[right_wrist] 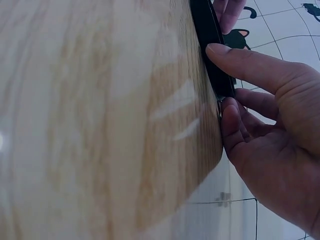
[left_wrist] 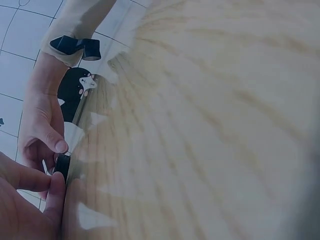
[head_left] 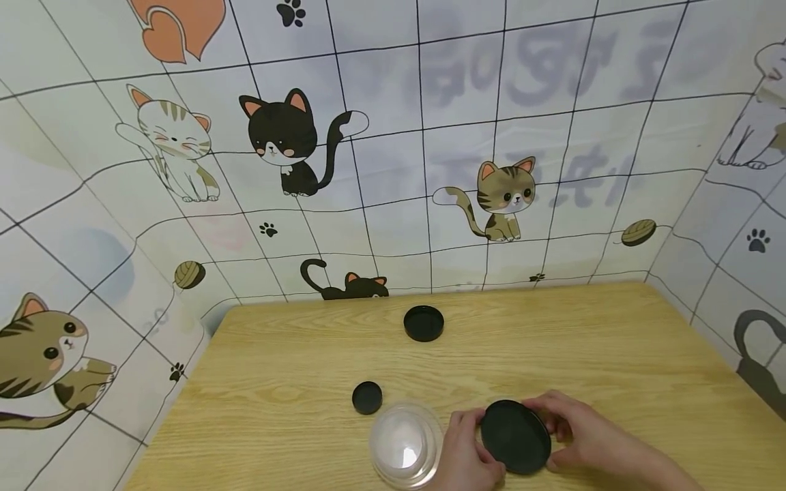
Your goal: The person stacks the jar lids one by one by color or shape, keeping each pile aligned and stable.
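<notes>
Both hands hold a large round black lid (head_left: 516,438) low over the front right of the table. My left hand (head_left: 465,451) grips its left edge, with the thumb at the near side and fingers at the far side. From the right, my right hand (head_left: 574,433) pinches the rim between thumb and fingers. In the right wrist view the lid (right_wrist: 212,50) shows edge-on, the thumb pressing its side wall. Only a short dark stretch of the lid (left_wrist: 62,165) appears in the left wrist view, between the two hands.
Clear round plastic containers (head_left: 402,443), seemingly nested, stand just left of my left hand. Behind them lies a small black lid (head_left: 367,397). A medium black lid (head_left: 424,323) sits near the back edge of the wooden table (head_left: 295,368). Cat-printed cloth walls (head_left: 393,170) surround the table.
</notes>
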The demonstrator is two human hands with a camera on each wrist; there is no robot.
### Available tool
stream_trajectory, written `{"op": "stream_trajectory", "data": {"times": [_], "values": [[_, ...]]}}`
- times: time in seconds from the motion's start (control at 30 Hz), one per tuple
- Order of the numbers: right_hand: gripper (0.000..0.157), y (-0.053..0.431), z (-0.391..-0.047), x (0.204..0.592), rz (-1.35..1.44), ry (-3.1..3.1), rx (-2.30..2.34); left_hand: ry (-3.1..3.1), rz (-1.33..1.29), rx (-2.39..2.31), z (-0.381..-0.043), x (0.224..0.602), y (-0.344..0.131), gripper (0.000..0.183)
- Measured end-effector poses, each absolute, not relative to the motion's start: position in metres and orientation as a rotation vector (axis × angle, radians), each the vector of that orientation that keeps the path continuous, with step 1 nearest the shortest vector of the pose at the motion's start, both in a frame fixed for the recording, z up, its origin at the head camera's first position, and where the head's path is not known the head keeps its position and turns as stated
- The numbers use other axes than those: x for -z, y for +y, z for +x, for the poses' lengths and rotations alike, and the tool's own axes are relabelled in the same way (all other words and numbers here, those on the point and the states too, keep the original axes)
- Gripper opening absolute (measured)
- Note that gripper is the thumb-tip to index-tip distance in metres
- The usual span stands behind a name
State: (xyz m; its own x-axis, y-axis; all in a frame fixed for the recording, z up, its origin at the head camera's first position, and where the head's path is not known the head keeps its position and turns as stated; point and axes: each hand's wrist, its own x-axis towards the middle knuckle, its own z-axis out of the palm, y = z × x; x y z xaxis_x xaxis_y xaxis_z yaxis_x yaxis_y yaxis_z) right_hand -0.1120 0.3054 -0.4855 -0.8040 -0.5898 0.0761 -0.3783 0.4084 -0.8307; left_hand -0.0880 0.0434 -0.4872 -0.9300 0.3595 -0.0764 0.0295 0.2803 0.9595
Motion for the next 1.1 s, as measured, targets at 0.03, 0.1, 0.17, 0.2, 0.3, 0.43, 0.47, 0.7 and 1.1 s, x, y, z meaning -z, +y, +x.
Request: {"op": "stream_trajectory", "data": {"times": [0.03,0.1,0.17,0.2,0.3,0.43,0.47,0.7,1.1], "values": [[0.073,0.305,-0.112,0.485,-0.849,2.435,1.346,2.282,0.352,-1.692,-0.087,0.487,0.043,0.071],[0.073,0.305,-0.112,0.485,-0.857,2.440,1.339,2.298,0.332,-1.689,-0.085,0.487,0.044,0.072],[0.074,0.305,-0.112,0.484,-0.865,2.440,1.330,2.314,0.308,-1.682,-0.083,0.486,0.044,0.074],[0.074,0.306,-0.112,0.484,-0.864,2.434,1.329,2.317,0.295,-1.679,-0.083,0.486,0.044,0.075],[0.079,0.306,-0.113,0.481,-0.820,2.385,1.349,2.303,0.283,-1.678,-0.081,0.485,0.043,0.077],[0.085,0.307,-0.115,0.476,-0.764,2.357,1.389,2.204,0.247,-1.706,-0.082,0.478,0.037,0.079],[0.085,0.307,-0.116,0.474,-0.770,2.379,1.387,2.174,0.238,-1.719,-0.083,0.475,0.034,0.079],[0.075,0.296,-0.130,0.450,-0.708,2.576,1.311,2.038,0.266,-1.820,-0.097,0.447,0.006,0.076],[0.056,0.263,-0.175,0.427,-0.598,2.655,1.385,2.044,0.534,-1.864,-0.172,0.427,-0.045,0.069]]}}
